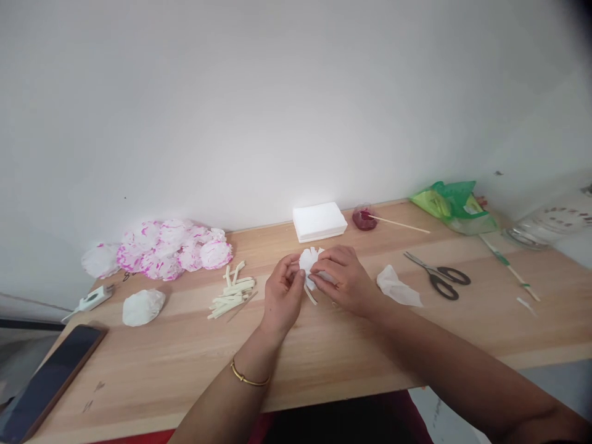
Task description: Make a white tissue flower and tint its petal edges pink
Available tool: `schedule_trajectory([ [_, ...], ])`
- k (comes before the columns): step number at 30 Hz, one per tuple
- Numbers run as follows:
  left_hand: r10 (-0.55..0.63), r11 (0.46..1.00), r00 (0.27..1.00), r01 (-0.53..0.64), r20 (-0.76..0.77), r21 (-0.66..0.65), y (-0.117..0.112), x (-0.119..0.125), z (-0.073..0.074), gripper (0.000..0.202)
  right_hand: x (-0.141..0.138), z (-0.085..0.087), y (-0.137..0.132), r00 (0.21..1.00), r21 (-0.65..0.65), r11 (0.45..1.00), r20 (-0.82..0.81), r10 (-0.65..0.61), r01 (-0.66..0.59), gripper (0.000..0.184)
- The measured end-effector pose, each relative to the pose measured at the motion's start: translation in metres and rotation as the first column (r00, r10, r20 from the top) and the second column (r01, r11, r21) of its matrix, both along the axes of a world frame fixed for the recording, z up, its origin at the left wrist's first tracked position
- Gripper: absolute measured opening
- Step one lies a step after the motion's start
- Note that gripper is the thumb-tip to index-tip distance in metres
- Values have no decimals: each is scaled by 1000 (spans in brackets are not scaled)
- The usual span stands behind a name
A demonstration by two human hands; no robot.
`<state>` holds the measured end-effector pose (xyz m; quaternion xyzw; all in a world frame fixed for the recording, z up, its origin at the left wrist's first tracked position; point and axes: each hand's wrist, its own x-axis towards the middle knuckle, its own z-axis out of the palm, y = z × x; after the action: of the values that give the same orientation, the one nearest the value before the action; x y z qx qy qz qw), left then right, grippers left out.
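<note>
A small white tissue-paper flower [309, 259] is held between my two hands, over the middle of the wooden table. My left hand [285, 288] grips it from the left, thumb against its lower side. From the right, the bent fingers of my right hand [345, 277] pinch its edge. A short pale strip [310, 296] hangs below the flower. To the right of my right hand lies a loose piece of white tissue [398, 287]. Left of my left hand is a pile of cream-coloured twisted strips [232, 296].
Pink-edged tissue flowers [171, 246] and a white tissue bundle [143, 307] lie left, near a phone [50, 376] and a power plug [94, 299]. Behind are a tissue stack [319, 222] and a dish of red liquid [364, 219]. Scissors [437, 274], a green bag [456, 206] and a glass jar [546, 222] stand right.
</note>
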<state>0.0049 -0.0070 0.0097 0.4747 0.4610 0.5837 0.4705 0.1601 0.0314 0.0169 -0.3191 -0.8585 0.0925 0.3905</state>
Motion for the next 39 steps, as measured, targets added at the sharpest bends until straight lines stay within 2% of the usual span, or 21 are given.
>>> schedule_trajectory([
  [8, -3, 1000, 998, 1, -70, -23, -3, 2, -5, 34, 0, -3, 1, 1000, -5, 1000, 18, -9, 9, 0],
  [17, 15, 998, 939, 6, -344, 61, -8, 0, 0, 35, 0, -4, 1, 998, -57, 998, 58, -5, 8, 9],
  [23, 24, 999, 956, -9, -294, 52, -9, 0, 2, 35, 0, -5, 2, 1000, -113, 994, -15, 8, -10, 12],
  [28, 12, 999, 967, -4, -255, 32, -7, 0, -2, 33, 0, -4, 4, 998, -137, 990, -41, 37, -42, 12],
  [34, -32, 999, 997, 29, -75, -41, -2, -1, -3, 34, 0, -4, 4, 996, -131, 988, -49, 79, -85, 10],
  [39, 1, 987, 992, 20, 128, -160, 4, -2, -1, 31, -1, -4, 3, 987, -75, 984, 11, 163, -162, 11],
])
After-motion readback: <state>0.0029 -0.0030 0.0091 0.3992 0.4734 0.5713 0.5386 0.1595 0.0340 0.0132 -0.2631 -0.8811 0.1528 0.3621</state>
